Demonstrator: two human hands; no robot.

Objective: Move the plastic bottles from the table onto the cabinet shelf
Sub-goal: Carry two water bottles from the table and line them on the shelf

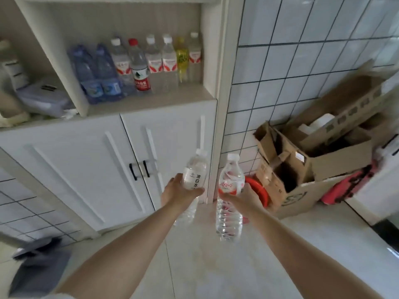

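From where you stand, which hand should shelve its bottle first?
Probably the left hand. Its white-label bottle is in front of the cabinet doors, more directly below the shelf. The right hand holds the red-label bottle further right, past the cabinet's edge by the tiled wall.

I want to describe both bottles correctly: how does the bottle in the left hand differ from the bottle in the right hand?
The left-hand bottle has a white label with black characters; the right-hand bottle has a red and white label with red characters. The left-hand bottle leans to the right, while the right-hand bottle stands nearly upright. The left hand hides much of its bottle's lower body; the right hand leaves its bottle's ribbed lower body visible. Both are clear plastic with white caps.
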